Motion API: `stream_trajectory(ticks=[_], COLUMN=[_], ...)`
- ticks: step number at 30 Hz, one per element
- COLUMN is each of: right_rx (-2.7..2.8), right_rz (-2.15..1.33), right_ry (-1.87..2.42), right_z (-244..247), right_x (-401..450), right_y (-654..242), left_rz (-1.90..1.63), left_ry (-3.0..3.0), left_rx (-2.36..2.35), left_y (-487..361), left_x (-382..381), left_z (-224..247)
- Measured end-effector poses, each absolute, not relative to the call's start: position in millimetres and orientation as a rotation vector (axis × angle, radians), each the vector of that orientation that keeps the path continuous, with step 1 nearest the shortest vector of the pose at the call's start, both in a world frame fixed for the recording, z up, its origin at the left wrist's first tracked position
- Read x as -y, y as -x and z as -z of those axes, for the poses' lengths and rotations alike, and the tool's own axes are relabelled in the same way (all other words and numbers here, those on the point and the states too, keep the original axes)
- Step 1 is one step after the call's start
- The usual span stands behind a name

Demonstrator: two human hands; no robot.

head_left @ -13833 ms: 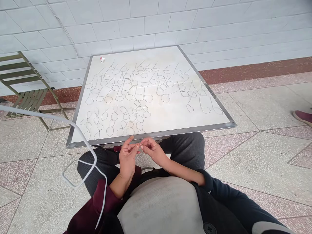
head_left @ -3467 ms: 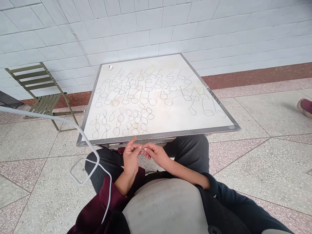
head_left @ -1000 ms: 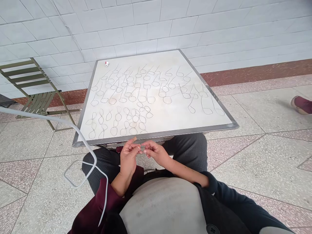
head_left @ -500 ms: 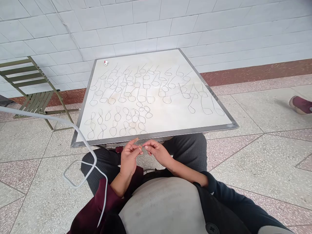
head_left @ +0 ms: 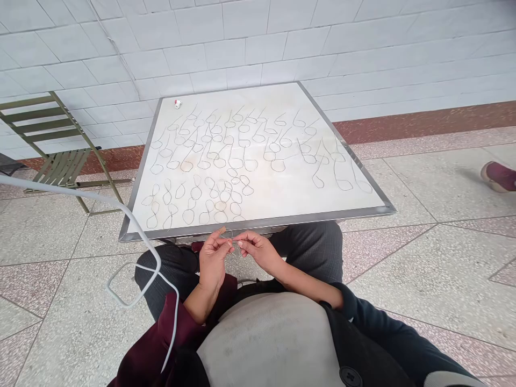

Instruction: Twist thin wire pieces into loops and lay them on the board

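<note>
My left hand (head_left: 213,257) is closed in a pinch on a thin wire loop (head_left: 228,231), just off the table's near edge and above my lap. Touching it from the right, my right hand (head_left: 258,250) pinches the same wire between thumb and forefinger. The wire is so fine that its full shape is hard to follow. On the white table (head_left: 282,193) in front lie several wires bent into figure-eights (head_left: 188,216) at the near left. Farther back are several single-loop wires with straight tails (head_left: 278,164).
A small red-and-white object (head_left: 178,104) sits at the table's far left corner. A green slatted folding chair (head_left: 66,161) stands to the left. A grey cable (head_left: 151,252) hangs at my left side. Another person's shoe (head_left: 497,176) is at the far right.
My right forefinger has reached left to meet the left fingers. The wire loop now shows more plainly above them. The wires on the table lie as before.
</note>
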State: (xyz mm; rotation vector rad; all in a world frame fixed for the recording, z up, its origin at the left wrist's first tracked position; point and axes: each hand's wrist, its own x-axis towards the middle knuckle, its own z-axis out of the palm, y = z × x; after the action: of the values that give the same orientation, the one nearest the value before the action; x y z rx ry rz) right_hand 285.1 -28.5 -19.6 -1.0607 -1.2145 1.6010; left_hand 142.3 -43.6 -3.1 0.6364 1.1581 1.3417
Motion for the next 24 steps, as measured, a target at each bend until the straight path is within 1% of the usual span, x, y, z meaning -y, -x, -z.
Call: stream_trajectory(ticks=[24], right_rx=[1.127], right_rz=[-1.598], right_ry=[1.043], right_z=[12.8], right_x=[28.8], right_y=[-285.0], left_rz=[-1.296], left_ry=[-0.559], left_rx=[-1.075], left_y=[-143.6], left_x=[41.8], left_z=[0.7])
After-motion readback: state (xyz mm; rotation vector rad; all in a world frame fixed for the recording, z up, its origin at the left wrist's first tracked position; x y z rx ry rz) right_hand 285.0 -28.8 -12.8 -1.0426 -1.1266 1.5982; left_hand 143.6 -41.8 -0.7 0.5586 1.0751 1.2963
